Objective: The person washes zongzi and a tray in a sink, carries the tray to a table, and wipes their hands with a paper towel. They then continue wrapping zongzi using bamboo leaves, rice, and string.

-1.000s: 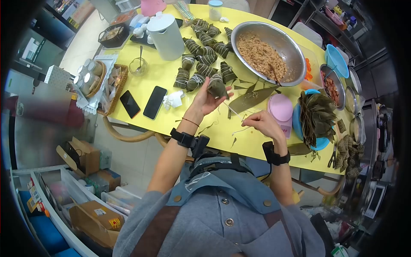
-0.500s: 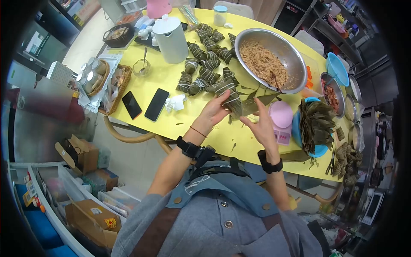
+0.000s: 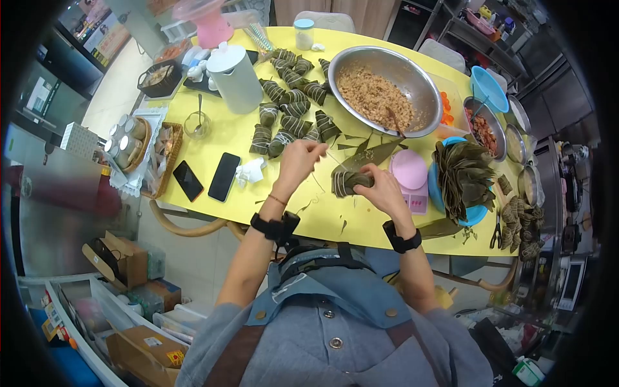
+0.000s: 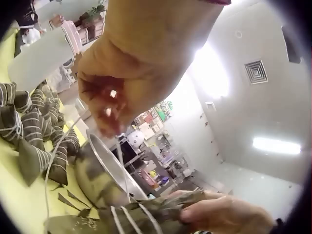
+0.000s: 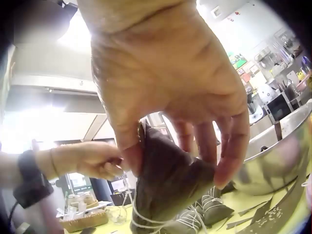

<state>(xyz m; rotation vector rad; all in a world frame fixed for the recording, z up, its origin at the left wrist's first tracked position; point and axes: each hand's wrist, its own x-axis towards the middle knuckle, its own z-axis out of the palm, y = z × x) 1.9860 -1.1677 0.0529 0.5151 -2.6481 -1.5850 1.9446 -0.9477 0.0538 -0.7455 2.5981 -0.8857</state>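
Note:
My right hand (image 3: 385, 192) grips a leaf-wrapped rice dumpling (image 3: 345, 184) by its leafy end, thumb on one side and fingers on the other. White string (image 4: 123, 168) circles the dumpling's other end in several turns. To the left and a little higher, my left hand (image 3: 300, 166) has its fingers curled and pinches the string, which runs taut down to the dumpling. A loose tail of string dangles from that hand. Behind both hands lie several tied dumplings (image 3: 295, 126), and a leaf (image 3: 374, 156) with rice grains on it lies near the held one.
A big steel bowl (image 3: 429, 84) of rice filling stands at the back. To the right are a pink scale (image 3: 407, 169) and a blue basin (image 3: 476, 214) of leaves. Toward the left are a white jug (image 3: 237, 84), two phones (image 3: 224, 177) and a crumpled tissue (image 3: 250, 170).
The dumpling has passed from my left hand to my right and been turned sideways. My left hand has moved away leftward with the string, which the right hand held a second ago.

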